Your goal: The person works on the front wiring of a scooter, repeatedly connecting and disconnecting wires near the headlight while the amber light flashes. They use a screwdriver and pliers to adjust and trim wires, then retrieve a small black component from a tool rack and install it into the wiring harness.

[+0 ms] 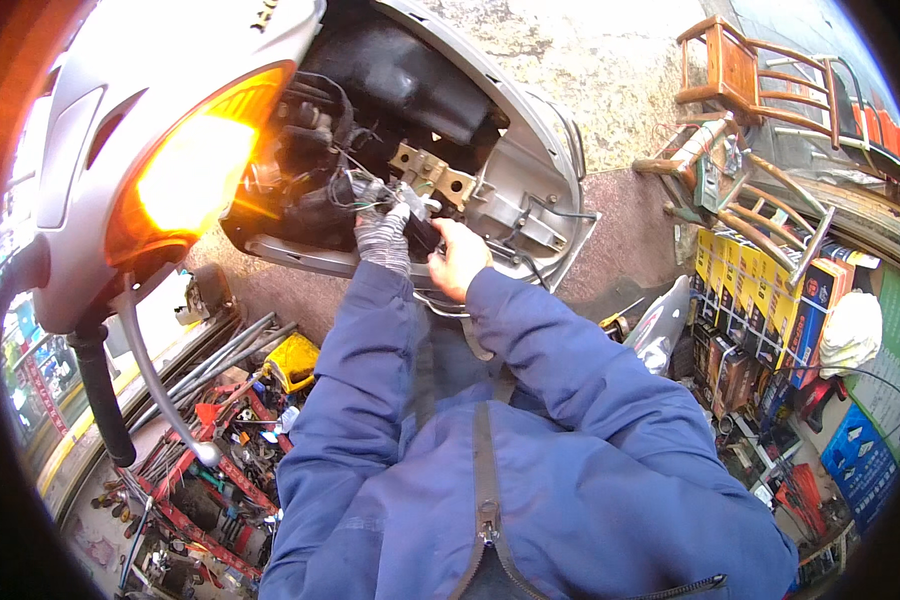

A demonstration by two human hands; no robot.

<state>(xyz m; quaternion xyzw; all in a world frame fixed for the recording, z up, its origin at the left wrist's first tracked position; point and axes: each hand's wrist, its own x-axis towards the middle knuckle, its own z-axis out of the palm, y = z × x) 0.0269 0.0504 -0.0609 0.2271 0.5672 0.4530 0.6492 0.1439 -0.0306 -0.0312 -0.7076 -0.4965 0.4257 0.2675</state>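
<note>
Head camera, and there's the left hand (382,242), wrapped in striped grey knit, right at the thin wires (366,187) inside the open scooter body (520,190), next to a white plastic piece (417,203)! What it pinches, you cannot tell. Close beside, the bare right hand (460,262) works by a black piece (425,237), its grip equally unreadable. And leftward, an orange lamp (192,172) blazes!

Left hand (382,240) and right hand (460,260) at wiring (367,188) in open scooter body (520,165), near bright orange lamp (195,165)
</note>
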